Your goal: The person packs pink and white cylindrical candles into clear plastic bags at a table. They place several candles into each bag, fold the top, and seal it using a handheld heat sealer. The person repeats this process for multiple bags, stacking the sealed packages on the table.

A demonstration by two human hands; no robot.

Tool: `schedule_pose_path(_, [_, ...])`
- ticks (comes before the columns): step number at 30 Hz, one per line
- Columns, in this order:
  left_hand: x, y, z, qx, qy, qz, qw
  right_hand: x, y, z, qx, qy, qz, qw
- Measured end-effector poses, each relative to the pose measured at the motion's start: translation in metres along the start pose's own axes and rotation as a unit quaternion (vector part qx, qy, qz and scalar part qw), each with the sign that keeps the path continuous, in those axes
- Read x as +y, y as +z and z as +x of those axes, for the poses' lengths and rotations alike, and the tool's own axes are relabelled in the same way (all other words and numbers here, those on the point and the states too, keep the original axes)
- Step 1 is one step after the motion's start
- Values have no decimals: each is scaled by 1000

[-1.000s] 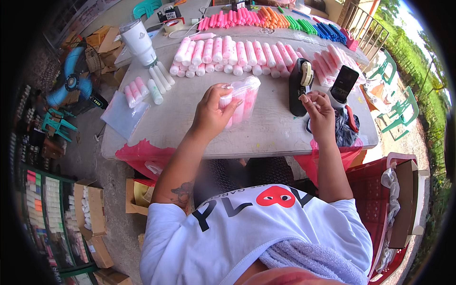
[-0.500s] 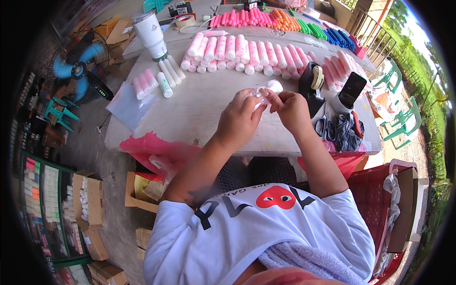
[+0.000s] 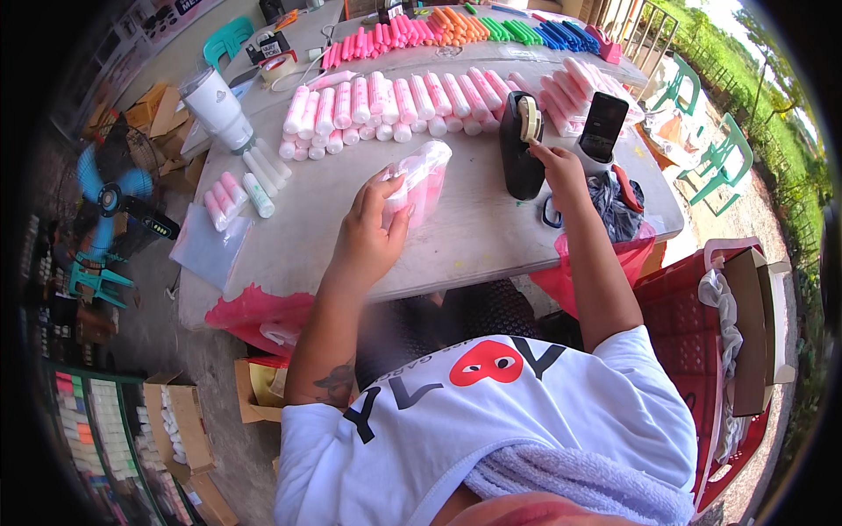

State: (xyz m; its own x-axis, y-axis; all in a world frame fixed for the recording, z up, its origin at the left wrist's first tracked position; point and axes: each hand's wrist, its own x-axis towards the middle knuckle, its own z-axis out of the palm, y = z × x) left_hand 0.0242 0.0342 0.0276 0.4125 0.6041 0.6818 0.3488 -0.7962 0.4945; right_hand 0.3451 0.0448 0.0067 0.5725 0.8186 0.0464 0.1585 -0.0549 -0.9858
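Observation:
My left hand (image 3: 373, 215) grips a clear-plastic-wrapped pack of pink candles (image 3: 425, 188) over the near middle of the table. The top of its wrapper looks gathered and shiny. To the right, my right hand (image 3: 561, 168) reaches the black tape dispenser (image 3: 523, 175), thumb and finger pinched at the tape's end beside the tape roll (image 3: 529, 118). Behind my hands lies a long stack of wrapped pink-and-white candles (image 3: 403, 101). At the left rest a smaller pink pack (image 3: 225, 200), several whitish candles (image 3: 267, 167) and a flat clear plastic bag (image 3: 210, 250).
A white tumbler (image 3: 215, 110) stands at the table's left. Right of the dispenser are a phone (image 3: 603, 127), a black plastic bag (image 3: 614, 206) and partly hidden blue-handled scissors (image 3: 551, 212). Rows of coloured sticks (image 3: 456, 28) line the back. A fan (image 3: 114, 197) stands left.
My right hand has left the pack and moved right to the tape dispenser. My left hand keeps the pack, now lower and further left. The whole view has shifted somewhat.

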Motion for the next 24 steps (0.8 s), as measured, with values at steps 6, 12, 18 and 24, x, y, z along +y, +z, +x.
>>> schedule_pose_path(6, [-8, 9, -8, 30, -49, -86, 995, 37, 0, -19, -11, -95, 159, 983])
schedule_pose_path(12, [-5, 12, -1, 42, -86, -145, 985, 48, -13, -32, -87, -18, 151, 985])
schedule_pose_path(18, [5, 27, 1, 52, -67, -93, 992, 36, -44, -9, -216, -59, -6, 975])
schedule_pose_path(24, [-5, 34, -1, 64, -48, -50, 996, 40, -44, -8, -35, -244, -64, 967])
